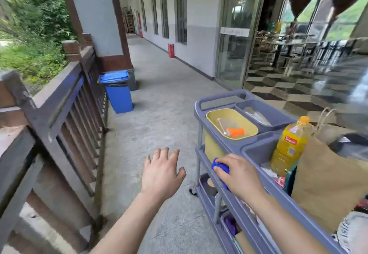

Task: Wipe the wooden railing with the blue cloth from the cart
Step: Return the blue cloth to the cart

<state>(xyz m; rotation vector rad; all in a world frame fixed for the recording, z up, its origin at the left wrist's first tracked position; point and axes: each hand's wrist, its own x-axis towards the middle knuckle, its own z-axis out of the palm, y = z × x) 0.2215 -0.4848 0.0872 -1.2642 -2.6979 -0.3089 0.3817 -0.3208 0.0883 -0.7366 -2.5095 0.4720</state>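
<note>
My right hand [238,174] grips the bunched blue cloth [219,166] at the left rim of the grey cart [211,100]. Only part of the cloth shows beyond my fingers. My left hand [162,171] hovers over the concrete floor between the cart and the railing, fingers spread, holding nothing. The dark brown wooden railing [59,92] runs along the left side, from the near corner back to a pillar.
On the cart stand a yellow tub [249,123] with an orange-capped item, a yellow bottle [288,146] and a brown paper bag [326,182]. A blue bin [118,92] stands by the railing ahead. A glass door [233,34] is on the right; the corridor runs ahead.
</note>
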